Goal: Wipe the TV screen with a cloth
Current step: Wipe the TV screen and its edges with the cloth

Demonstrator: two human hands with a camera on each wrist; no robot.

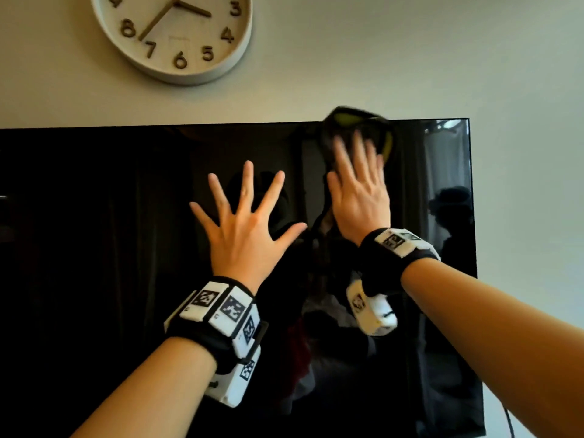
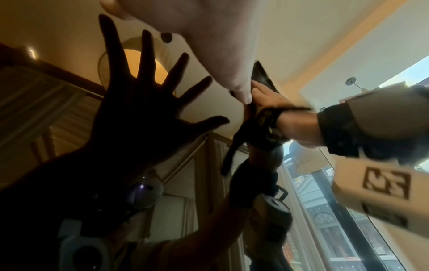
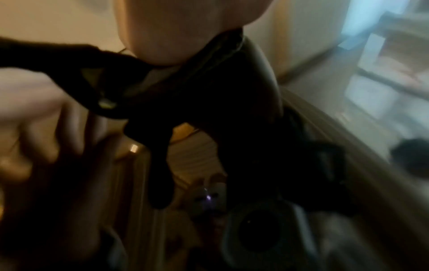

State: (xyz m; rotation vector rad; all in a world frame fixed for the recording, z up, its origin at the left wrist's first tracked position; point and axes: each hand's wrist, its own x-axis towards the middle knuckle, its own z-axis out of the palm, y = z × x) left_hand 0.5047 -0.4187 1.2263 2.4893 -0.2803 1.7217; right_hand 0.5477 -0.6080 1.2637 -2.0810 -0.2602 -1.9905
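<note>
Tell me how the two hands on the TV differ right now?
The left hand has its fingers spread wide and holds nothing; the right hand keeps its fingers together, pressing a dark cloth to the TV screen. The left sits lower, mid-screen; the right reaches the top edge. The left looks sharp, the right motion-blurred. Both are flat, fingers up, with marker-tagged wristbands.

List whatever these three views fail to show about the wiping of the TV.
- Cloth: head view, mostly under the right hand; fingertips motion-blurred, so its full shape is unclear.
- TV screen: head view, left and bottom edges cut off by the frame.
- Dust or smears: none can be made out on the dark, reflective glass.
- Right wrist view: blurred throughout.
- Left hand: whether its palm touches the glass cannot be told.
</note>
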